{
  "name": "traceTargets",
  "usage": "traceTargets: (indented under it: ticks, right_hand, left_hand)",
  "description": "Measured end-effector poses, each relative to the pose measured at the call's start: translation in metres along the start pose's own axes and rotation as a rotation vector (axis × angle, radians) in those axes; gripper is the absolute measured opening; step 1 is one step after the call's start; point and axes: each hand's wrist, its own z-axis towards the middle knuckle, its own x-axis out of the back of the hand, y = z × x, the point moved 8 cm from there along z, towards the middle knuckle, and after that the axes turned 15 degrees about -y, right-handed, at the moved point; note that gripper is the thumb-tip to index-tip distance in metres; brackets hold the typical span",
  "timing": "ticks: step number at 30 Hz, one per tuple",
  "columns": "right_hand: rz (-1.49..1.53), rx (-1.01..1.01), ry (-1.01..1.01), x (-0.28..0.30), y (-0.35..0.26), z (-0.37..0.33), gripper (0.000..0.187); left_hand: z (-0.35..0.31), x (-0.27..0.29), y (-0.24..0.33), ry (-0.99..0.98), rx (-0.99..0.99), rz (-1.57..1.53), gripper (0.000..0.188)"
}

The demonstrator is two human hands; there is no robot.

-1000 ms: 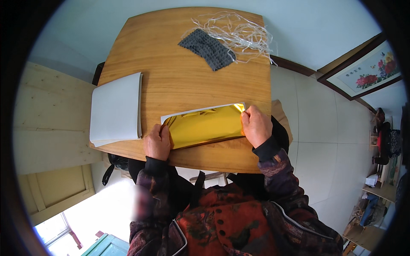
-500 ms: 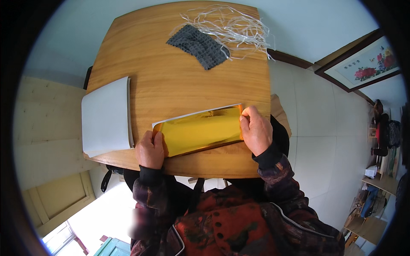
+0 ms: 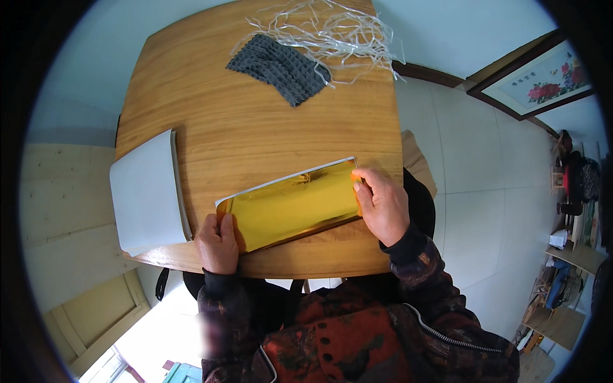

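A shiny gold foil sheet (image 3: 290,207) with a white edge along its far side lies tilted over the near part of the wooden table, its right end farther from me. My left hand (image 3: 218,245) pinches its left end between thumb and fingers. At the other end my right hand (image 3: 383,205) grips the sheet's right edge, thumb on top. The fingers beneath the sheet are hidden. To the left of my left hand lies a stack of folded white paper (image 3: 145,195).
Toward the far side of the wooden table (image 3: 185,83) lie a dark grey textured cloth (image 3: 280,67) and a tangle of clear plastic strips (image 3: 338,35). A framed flower picture (image 3: 543,80) leans by the wall at right. Shelves (image 3: 571,322) with goods stand at far right.
The view has shifted slightly, so the table things sit a little farther left. Both hands keep hold of the gold foil sheet, which appears slightly more tilted.
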Motion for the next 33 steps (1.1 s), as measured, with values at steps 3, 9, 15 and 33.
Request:
traceTargets:
  ticks: [3, 9, 15, 33]
  right_hand:
    - [-0.013, 0.016, 0.030, 0.001, -0.003, -0.001, 0.019]
    - [-0.022, 0.030, 0.051, -0.001, -0.004, -0.003, 0.021]
    - [-0.045, 0.018, -0.003, -0.003, -0.005, -0.002, 0.025]
    - [-0.109, 0.051, -0.007, -0.004, -0.012, 0.000, 0.024]
  left_hand:
    - [0.001, 0.000, 0.000, -0.015, 0.011, -0.022, 0.021]
    - [0.001, -0.002, -0.004, -0.052, 0.032, -0.036, 0.018]
    - [-0.002, -0.004, -0.017, 0.007, 0.078, 0.057, 0.018]
    - [-0.003, 0.000, -0.008, -0.039, 0.132, 0.046, 0.039]
